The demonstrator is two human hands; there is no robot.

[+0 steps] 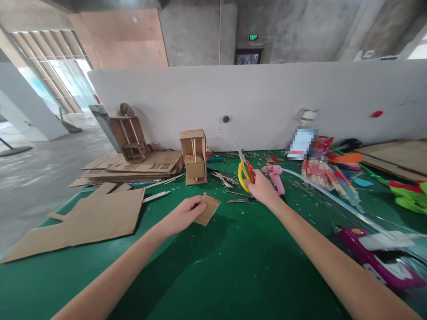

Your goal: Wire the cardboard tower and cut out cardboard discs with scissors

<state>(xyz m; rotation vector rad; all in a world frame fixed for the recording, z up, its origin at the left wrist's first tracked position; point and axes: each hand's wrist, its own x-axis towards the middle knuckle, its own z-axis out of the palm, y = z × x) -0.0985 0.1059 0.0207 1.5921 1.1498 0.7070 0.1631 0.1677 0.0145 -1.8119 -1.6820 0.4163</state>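
Note:
Pinched between the thumb and fingers of my left hand [187,213] is a small piece of cardboard [209,210], held above the green table. My right hand [262,186] grips scissors [242,174] by their yellow and red handles, blades pointing away toward the wall. Just right of that hand a pink glue gun [276,178] lies on the table. Below the scissors is a utility knife [240,201], and pliers [225,179] lie to their left. Beyond my left hand stands a cardboard box structure [195,158] with sticks inside.
Cut cardboard sheets [103,215] cover the left side, with a taller cardboard model [128,138] on a stack behind. Bundled sticks [328,178], a phone [301,144] and a purple power strip [376,258] are at right. A white partition [160,106] bounds the table's back.

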